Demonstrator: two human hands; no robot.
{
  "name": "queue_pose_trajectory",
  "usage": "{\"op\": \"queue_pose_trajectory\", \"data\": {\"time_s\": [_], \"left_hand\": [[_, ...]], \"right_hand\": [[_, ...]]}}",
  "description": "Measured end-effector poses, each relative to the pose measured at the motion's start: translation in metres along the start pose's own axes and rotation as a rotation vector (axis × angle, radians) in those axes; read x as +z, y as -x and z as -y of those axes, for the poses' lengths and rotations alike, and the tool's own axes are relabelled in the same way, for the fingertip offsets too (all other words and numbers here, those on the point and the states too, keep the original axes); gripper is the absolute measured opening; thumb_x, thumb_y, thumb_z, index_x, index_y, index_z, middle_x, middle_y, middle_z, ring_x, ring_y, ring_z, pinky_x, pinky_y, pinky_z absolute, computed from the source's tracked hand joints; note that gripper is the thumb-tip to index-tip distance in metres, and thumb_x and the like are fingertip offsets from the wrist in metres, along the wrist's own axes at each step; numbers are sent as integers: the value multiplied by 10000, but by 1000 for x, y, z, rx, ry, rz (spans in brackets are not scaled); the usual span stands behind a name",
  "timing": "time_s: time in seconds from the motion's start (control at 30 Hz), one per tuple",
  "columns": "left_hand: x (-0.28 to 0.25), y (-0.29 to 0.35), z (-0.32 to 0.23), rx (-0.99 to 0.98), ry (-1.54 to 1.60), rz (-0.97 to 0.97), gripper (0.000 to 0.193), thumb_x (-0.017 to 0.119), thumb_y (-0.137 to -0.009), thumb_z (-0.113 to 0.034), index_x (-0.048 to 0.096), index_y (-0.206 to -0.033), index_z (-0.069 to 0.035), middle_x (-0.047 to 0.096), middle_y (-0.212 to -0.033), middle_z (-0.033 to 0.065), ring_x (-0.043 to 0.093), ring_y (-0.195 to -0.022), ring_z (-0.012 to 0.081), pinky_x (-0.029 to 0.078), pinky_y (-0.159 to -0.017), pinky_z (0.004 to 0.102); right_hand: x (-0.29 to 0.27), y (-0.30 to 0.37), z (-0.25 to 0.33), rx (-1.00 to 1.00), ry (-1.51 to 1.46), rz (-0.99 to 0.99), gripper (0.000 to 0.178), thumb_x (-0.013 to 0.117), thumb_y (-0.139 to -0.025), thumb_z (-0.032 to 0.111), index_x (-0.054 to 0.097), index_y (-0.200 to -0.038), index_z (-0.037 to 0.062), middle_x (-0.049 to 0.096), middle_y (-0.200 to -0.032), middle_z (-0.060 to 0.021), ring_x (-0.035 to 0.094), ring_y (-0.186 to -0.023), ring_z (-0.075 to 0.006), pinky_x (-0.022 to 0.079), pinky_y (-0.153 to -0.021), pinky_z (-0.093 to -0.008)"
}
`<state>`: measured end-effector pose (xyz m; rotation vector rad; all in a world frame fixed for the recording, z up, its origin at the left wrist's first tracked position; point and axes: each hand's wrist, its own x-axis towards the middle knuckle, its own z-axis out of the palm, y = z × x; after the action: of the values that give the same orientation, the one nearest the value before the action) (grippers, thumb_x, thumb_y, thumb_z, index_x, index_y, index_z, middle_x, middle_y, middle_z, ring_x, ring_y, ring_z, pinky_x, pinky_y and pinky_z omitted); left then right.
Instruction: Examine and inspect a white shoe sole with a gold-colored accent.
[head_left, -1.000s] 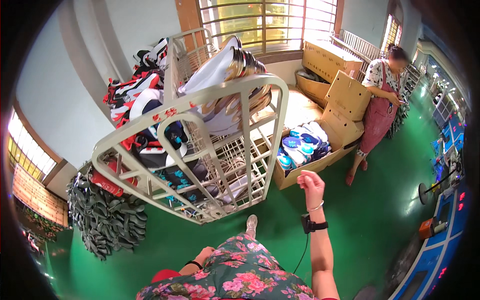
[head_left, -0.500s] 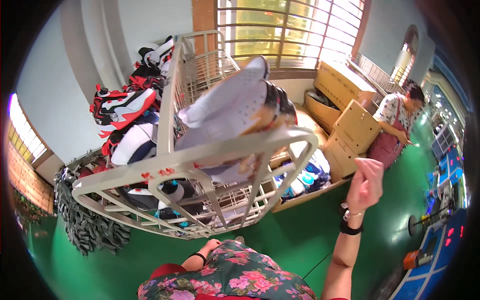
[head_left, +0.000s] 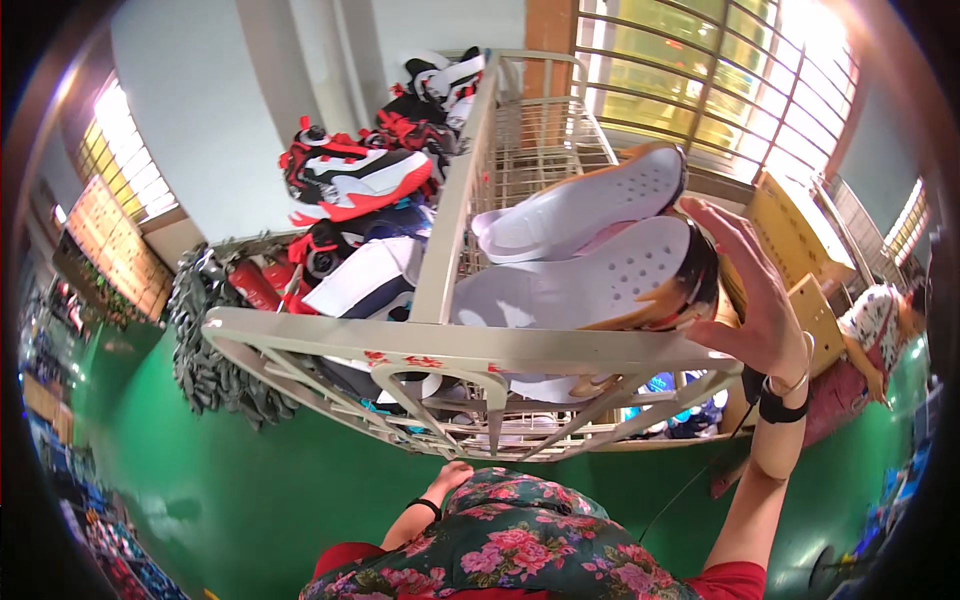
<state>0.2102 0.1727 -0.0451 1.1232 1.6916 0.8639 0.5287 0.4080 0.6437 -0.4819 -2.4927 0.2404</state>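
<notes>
My right hand is open at the right end of a beige metal cart. Its fingers are stretched and the thumb stands apart near the cart's top rail. Close beside the fingers lie shoes with pale soles, an upper one and a lower one, soles up; orange and black show on the lower one's upper. Whether the fingers touch it, I cannot tell. My left hand hangs low, beside my floral apron, below the cart; its fingers are too small and hidden to read.
Left of the cart's middle bar are red, white and black shoes. Grey pieces hang in a bunch further left. Cardboard boxes stand at the right, with another person beside them. A barred window is behind.
The view has swung left, so the cart appears further right. My right hand, closed and apart from the cart before, has opened and come up to the shoes. My left hand stays low.
</notes>
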Motion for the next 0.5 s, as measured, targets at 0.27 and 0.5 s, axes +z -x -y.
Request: {"op": "queue_pose_trajectory", "data": {"time_s": [0.27, 0.5], "left_hand": [[12, 103, 38, -349, -270, 94, 319, 543, -836, -352, 665, -755, -68, 654, -687, 143, 646, -612, 294, 503, -578, 403], [38, 104, 30, -332, -97, 47, 306, 609, -842, -351, 697, -852, -57, 687, -753, 143, 671, -663, 280, 514, -605, 390]], "right_hand": [[22, -21, -33, 29, -422, 72, 1013, 876, -640, 278, 347, -1478, 71, 570, -1279, -142, 559, -1171, -319, 413, -1023, -403], [30, -26, -30, -77, -279, -4, 902, 884, -591, 313, 477, -1356, 61, 632, -1162, -141, 633, -1060, -300, 478, -931, -379]]}}
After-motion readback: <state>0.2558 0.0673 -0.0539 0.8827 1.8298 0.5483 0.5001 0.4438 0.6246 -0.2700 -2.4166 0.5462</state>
